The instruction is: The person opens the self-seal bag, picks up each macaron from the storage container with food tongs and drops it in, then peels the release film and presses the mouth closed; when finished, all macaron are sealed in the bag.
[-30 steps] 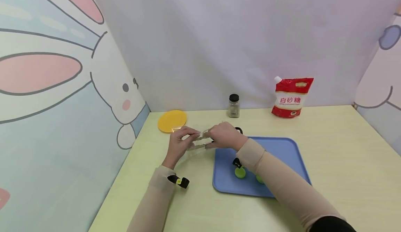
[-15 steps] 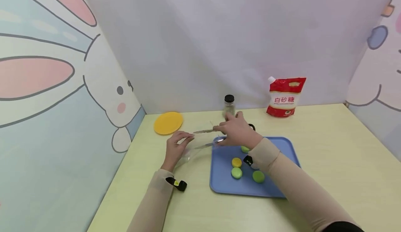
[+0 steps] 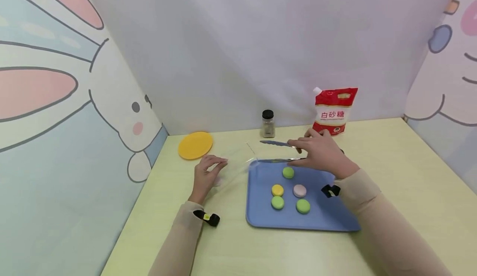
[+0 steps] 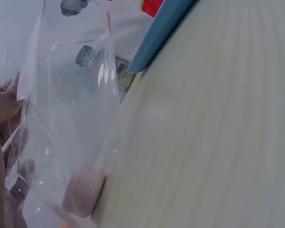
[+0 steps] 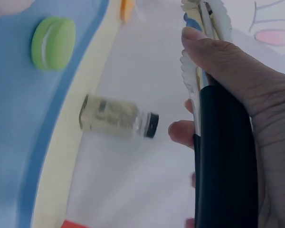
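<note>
My left hand [image 3: 205, 176] pinches the top edge of a clear plastic bag [image 4: 76, 109] over the table. A pale pink macaron [image 4: 84, 190] lies low in the bag. My right hand [image 3: 322, 152] grips metal tongs [image 5: 228, 156] with dark handles, their two arms spread apart and nothing between the tips. The tongs point left, above the far edge of a blue tray [image 3: 257, 222]. On the tray sit several macarons, among them a green macaron [image 3: 288, 172], a yellow macaron [image 3: 277, 190] and a pale pink macaron [image 3: 299, 191].
A glass jar [image 3: 268, 127] with a black lid stands by the back wall. Farther right is a red and white sugar pouch [image 3: 334, 110], partly behind my right hand. A round yellow plate [image 3: 195, 145] lies at the back left.
My right hand has drawn the tongs out of the bag and moved right over the tray. The left hand stays nearly in place with the bag.
</note>
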A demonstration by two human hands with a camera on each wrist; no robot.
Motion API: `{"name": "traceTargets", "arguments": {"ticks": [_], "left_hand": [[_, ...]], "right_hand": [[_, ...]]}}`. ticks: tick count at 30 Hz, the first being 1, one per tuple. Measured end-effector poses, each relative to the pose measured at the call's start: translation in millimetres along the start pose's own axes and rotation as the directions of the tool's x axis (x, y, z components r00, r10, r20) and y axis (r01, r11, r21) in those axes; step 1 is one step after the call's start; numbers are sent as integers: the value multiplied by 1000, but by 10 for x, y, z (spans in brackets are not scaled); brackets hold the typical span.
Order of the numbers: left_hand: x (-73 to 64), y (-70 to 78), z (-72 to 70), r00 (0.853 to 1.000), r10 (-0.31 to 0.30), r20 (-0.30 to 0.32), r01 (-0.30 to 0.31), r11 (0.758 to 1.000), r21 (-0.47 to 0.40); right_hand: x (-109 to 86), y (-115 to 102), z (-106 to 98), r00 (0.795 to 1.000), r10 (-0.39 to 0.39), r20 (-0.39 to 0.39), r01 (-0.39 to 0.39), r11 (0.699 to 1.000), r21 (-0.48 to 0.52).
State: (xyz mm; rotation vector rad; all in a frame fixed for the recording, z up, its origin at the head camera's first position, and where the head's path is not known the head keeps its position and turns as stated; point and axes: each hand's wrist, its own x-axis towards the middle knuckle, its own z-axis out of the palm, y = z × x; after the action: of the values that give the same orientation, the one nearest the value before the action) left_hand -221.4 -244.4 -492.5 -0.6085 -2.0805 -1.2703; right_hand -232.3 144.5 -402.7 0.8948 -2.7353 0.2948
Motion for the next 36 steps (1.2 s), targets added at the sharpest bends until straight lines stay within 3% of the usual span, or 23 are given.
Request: {"name": "traceTargets", "arguments": {"ticks": [5,8,11,14,17,23,26,36], "left_hand": [[50,120,2,1000,25,-13,-26,1000,-18],[79,221,1,999,22,-23,-23,999,-24],[64,194,23,999,17,-33,-18,1000,-11],[6,72,59,999,30,-40,-30,1000,5],[-50,-25,70,998,34,-55,-34,999,-1],[-151,-45,48,995,51,-83,-53,998,-19],[-186,-42,55,992,75,-98,-78,997,-26],[-145,-15,69,990,72,-120,-75,997,-17]], "right_hand": [[-248,220,-76,990,87,113,-95,994,60],[-381,338,-77,969,145,201,-171,978,117],[-482,435,-43,942,163,295,-216,963,160],[-543,501,36,921,163,355,-234,958,168],[-565,540,141,925,148,349,-209,967,144],[-585,517,322,933,125,336,-179,974,135],[-601,500,342,935,116,336,-172,975,142],[-593,566,307,938,117,325,-173,973,151]]}}
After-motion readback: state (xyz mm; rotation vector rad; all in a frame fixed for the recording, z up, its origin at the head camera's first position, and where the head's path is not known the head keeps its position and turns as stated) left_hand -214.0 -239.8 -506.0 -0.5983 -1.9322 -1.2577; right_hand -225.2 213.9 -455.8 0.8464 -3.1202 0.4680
